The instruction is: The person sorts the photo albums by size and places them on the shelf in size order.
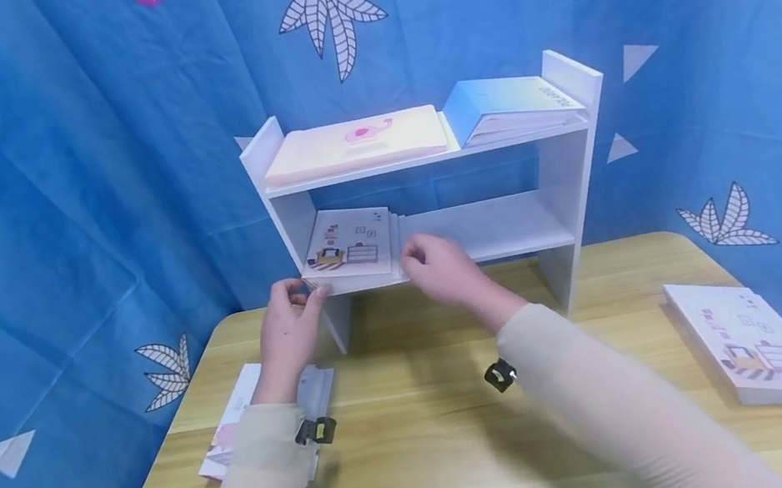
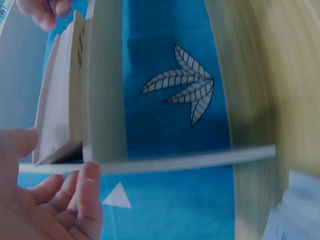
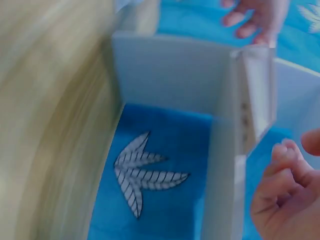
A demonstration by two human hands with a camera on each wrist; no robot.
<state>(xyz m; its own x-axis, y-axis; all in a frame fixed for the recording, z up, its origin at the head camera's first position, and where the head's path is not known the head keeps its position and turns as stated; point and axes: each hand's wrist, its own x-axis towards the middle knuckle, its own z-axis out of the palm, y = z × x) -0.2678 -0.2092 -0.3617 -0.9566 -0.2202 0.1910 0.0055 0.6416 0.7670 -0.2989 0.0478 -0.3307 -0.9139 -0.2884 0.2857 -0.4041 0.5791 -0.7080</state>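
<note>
On the lower shelf's left end lies a white book (image 1: 349, 242) with a printed building and vehicle, on top of other pages or books. My left hand (image 1: 290, 326) is at its front left corner; in the left wrist view the thumb (image 2: 22, 142) is close to the book (image 2: 60, 95) and the fingers bend loosely below the shelf's side panel. Whether the thumb touches is hard to tell. Just right of the book is my right hand (image 1: 444, 270), fingers loosely bent; the right wrist view shows the fingertips (image 3: 285, 150) apart from the thumb with nothing between.
The white shelf unit (image 1: 584, 190) stands at the table's back. Its top holds a pale elephant-print book (image 1: 361, 143) and a blue-covered book (image 1: 517, 103). Another white book (image 1: 758, 341) lies at the table's right; books (image 1: 241, 406) lie partly under my left arm.
</note>
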